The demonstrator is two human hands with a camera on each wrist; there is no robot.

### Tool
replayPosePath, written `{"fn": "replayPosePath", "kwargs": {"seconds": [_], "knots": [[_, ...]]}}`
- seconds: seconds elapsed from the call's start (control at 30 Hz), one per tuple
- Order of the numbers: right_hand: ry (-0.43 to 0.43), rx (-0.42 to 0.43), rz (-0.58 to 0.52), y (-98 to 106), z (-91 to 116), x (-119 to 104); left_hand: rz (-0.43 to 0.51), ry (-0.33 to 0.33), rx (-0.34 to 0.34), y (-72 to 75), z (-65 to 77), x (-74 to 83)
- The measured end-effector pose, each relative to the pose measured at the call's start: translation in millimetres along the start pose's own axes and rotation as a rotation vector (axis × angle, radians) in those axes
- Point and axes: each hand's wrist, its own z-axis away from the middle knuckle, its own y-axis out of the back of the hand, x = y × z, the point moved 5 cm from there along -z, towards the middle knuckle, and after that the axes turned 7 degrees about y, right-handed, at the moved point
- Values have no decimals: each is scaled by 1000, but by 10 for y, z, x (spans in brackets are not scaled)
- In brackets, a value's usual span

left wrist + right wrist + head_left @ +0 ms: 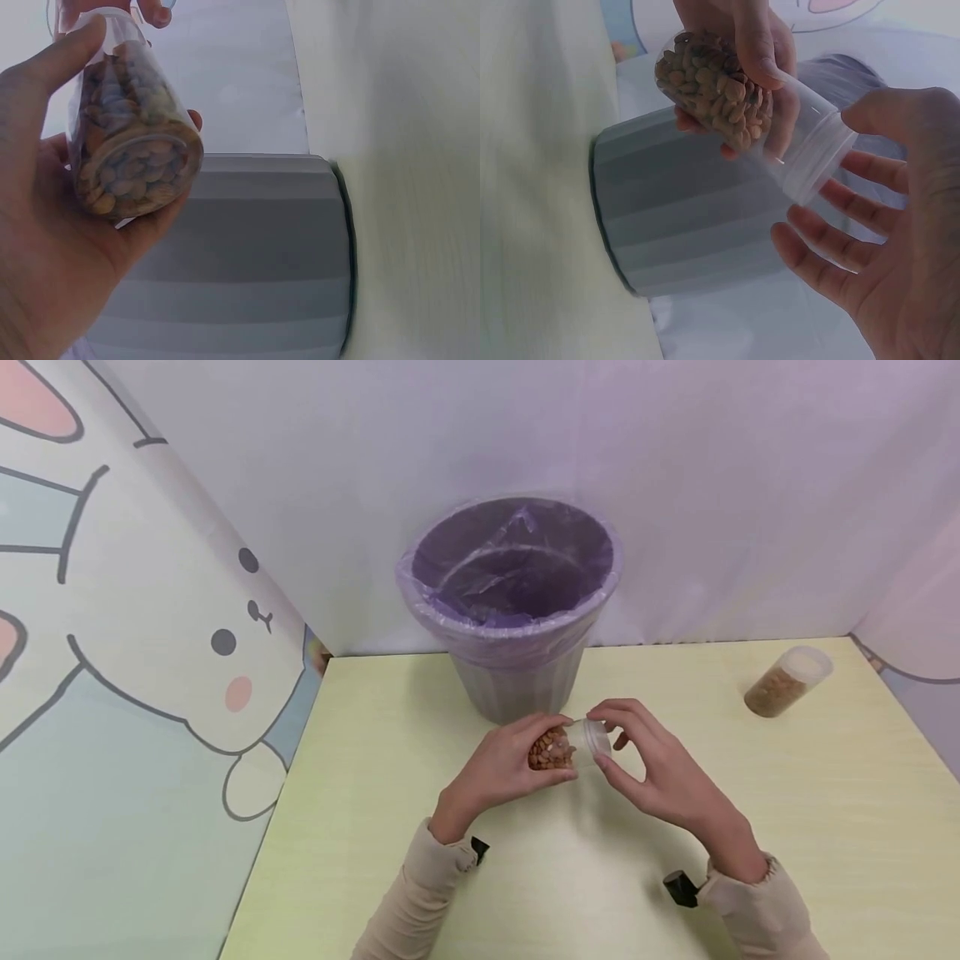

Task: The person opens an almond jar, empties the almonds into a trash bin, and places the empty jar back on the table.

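Observation:
My left hand (495, 766) grips a clear plastic jar (712, 86) around its body, in front of the bin. Small brown nut-like pieces (131, 169) fill the closed end of the jar. The jar lies tilted in the air, its translucent lid (810, 165) facing my right hand (660, 772). At that end, the right thumb and fingertips pinch the lid's rim, while the other fingers spread loosely below it in the right wrist view. Part of the jar's body is hidden behind the left fingers.
A grey ribbed bin (517, 681) with a purple plastic liner (510, 627) stands just beyond the hands, by the back wall. A second clear jar (787, 681) with brown contents stands at the table's far right. The pale yellow table (360, 827) meets a rabbit-printed wall (172, 635) on the left.

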Motion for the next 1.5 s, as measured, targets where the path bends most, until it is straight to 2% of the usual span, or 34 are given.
{"fn": "replayPosePath", "kwargs": {"seconds": [0.07, 0.2, 0.3, 0.47, 0.6, 0.67, 0.8, 0.93, 1.07, 1.2, 1.33, 1.5], "knots": [[-12, -5, -3, 10, 14, -1, 2, 6, 4, -2, 1, 8], [-98, -30, 15, 23, 85, 27, -28, -10, 24, -11, 15, 41], [-151, -42, -11, 4, 145, 64, -103, -56, 51, -24, 35, 71], [-188, -13, -137, -67, 202, 116, -273, -144, 133, -35, 77, 127], [-192, -8, -190, -129, 236, 112, -346, -159, 145, -45, 124, 144], [-182, -15, -205, -149, 248, 94, -327, -135, 116, -54, 149, 132], [-135, -32, -202, -164, 253, 40, -226, -75, 60, -61, 195, 103], [-92, -37, -161, -149, 240, -12, -173, -49, 45, -75, 219, 82], [-92, -19, -113, -122, 229, -27, -175, -47, 56, -73, 231, 85], [-136, 2, -105, -110, 226, -7, -183, -53, 59, -65, 244, 106], [-163, 4, -167, -115, 225, -3, -189, -54, 51, -64, 255, 117], [-130, 8, -227, -103, 216, -40, -177, -52, 46, -56, 261, 123]]}}
